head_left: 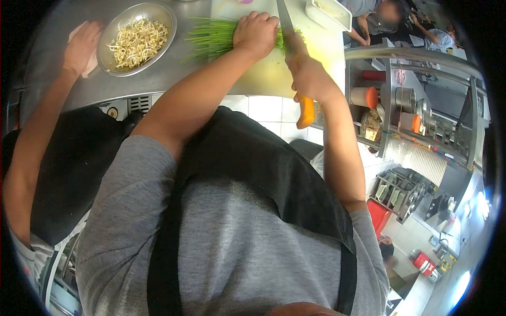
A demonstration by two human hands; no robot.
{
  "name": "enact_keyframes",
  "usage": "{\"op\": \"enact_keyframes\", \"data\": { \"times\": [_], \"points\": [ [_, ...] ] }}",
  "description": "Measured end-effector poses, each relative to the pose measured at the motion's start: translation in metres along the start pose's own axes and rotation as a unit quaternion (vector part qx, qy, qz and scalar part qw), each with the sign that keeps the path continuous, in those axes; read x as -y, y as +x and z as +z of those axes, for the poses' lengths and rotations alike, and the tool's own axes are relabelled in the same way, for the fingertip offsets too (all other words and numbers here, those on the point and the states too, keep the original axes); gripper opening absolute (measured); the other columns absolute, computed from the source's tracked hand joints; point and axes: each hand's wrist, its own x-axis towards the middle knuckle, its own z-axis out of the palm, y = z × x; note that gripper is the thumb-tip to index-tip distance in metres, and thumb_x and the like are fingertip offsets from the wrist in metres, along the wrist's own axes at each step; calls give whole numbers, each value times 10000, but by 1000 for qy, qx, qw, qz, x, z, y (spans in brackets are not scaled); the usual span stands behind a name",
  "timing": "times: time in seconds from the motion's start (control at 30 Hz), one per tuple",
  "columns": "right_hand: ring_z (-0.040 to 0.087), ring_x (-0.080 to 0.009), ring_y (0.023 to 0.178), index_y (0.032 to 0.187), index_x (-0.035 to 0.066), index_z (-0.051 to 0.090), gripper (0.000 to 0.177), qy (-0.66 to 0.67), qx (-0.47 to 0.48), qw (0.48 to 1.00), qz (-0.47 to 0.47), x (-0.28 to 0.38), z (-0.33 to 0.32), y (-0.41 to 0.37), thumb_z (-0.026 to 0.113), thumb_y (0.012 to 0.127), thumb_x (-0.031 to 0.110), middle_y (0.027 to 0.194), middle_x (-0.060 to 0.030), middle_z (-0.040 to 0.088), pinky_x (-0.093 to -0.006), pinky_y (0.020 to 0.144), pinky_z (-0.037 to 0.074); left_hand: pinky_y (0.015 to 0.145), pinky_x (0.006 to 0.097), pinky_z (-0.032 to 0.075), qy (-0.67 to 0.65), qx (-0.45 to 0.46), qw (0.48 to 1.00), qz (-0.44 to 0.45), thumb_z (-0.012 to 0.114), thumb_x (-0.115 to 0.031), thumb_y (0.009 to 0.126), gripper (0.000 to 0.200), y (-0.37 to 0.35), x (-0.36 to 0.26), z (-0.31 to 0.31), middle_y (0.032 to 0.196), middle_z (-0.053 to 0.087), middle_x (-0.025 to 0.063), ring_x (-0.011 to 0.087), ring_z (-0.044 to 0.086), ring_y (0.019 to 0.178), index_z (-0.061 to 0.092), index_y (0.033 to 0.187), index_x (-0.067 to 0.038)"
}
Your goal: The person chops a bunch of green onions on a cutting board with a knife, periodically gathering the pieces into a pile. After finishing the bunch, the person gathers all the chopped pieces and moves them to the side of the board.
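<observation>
My left hand (pixel 257 34) presses down on a bunch of long green chives (pixel 213 38), its fingers curled over the stalks. In my right hand (pixel 311 76) is a kitchen knife (pixel 285 21) with a yellow-orange handle, its blade pointing away from me. The blade stands close beside my left fingertips, at the right end of the bunch. Small green cut pieces show just past the blade. Under all this lies a pale cutting board (pixel 263 79) with a yellowish tint, and the stalks stick out over its left edge.
A metal bowl (pixel 108 60) of bean sprouts (pixel 138 43) stands left on the steel table (pixel 139 87). Beyond it, a co-worker's hand (pixel 81 47) rests on a pinkish cloth (pixel 90 63). A white container (pixel 329 15) sits at the board's far right. Metal shelving (pixel 390 100) stands right; other people are behind.
</observation>
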Motion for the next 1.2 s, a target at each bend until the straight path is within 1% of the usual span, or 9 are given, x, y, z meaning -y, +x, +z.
{"op": "enact_keyframes", "data": {
  "times": [0.07, 0.17, 0.27, 0.43, 0.6, 0.7, 0.8, 1.0, 1.2],
  "points": [
    [655, -433, 689, 1496, 15, 44, 686, 0, -18, 1000, -19, -6, 8, -4, 432, 953, 172, 789, -310, 647, -474, 698, 545, 899, 393, 407, 4, 8, 1000, 3, 557, -184, 878, 146, 0, 0, -1, 999, 618, 40, 248, 535, 1027, 652, 978, -137],
    [653, -268, 654, 1511, 75, 81, 708, -6, -15, 999, 28, -6, 18, -2, 481, 928, 112, 938, -185, 663, -390, 540, 553, 901, 389, 404, 1, 3, 1000, 1, 543, -179, 878, 155, 1, 1, 1, 1004, 616, 40, 246, 533, 1030, 651, 979, -133],
    [646, -275, 647, 1512, 79, 104, 711, -18, -79, 997, 1, -26, 43, 22, 493, 918, 107, 949, -161, 665, -405, 538, 544, 869, 408, 415, -5, -18, 1000, 7, 558, -178, 877, 122, -1, 2, 6, 973, 606, 42, 259, 534, 1014, 634, 961, -135],
    [669, -393, 769, 1509, 66, 43, 694, -3, 20, 999, -38, -19, 1, 19, 439, 947, 163, 824, -296, 657, -479, 642, 554, 850, 420, 423, -2, -33, 999, 21, 566, -168, 869, 77, 0, 6, 12, 937, 606, 55, 272, 545, 983, 608, 915, -123],
    [676, -378, 790, 1503, 45, 53, 693, -78, -83, 993, -27, -24, 38, 21, 441, 935, 129, 835, -284, 666, -453, 580, 560, 838, 423, 433, -22, -59, 998, 23, 564, -159, 859, 60, 0, 5, 12, 920, 613, 63, 287, 556, 955, 587, 881, -109],
    [643, -312, 598, 1524, 132, 39, 734, 7, -62, 998, 13, -16, 32, 27, 482, 940, 159, 785, -215, 655, -401, 482, 554, 830, 429, 440, -10, -51, 998, 25, 555, -158, 861, 65, 1, 6, 13, 927, 615, 64, 291, 556, 965, 586, 886, -107],
    [640, -309, 597, 1526, 130, 48, 710, 58, -21, 998, 18, -7, 3, 20, 465, 952, 166, 774, -205, 654, -398, 482, 549, 827, 433, 444, -16, -73, 996, 41, 544, -154, 867, 68, 0, 9, 17, 926, 614, 71, 295, 556, 962, 582, 884, -101],
    [641, -305, 648, 1519, 103, 110, 698, -21, -64, 997, 23, -17, 39, 25, 498, 945, 182, 1178, -253, 579, -384, 723, 567, 836, 433, 444, -29, -73, 997, 25, 543, -130, 848, 64, 0, 9, 17, 931, 616, 86, 301, 559, 958, 584, 878, -90],
    [649, -332, 687, 1510, 80, 110, 708, -29, -12, 999, -20, -13, 7, 24, 506, 925, 135, 1106, -243, 610, -404, 691, 551, 827, 441, 450, -17, -57, 998, 32, 562, -122, 827, 64, 1, 12, 18, 931, 616, 95, 312, 562, 944, 581, 876, -85]
  ]
}}
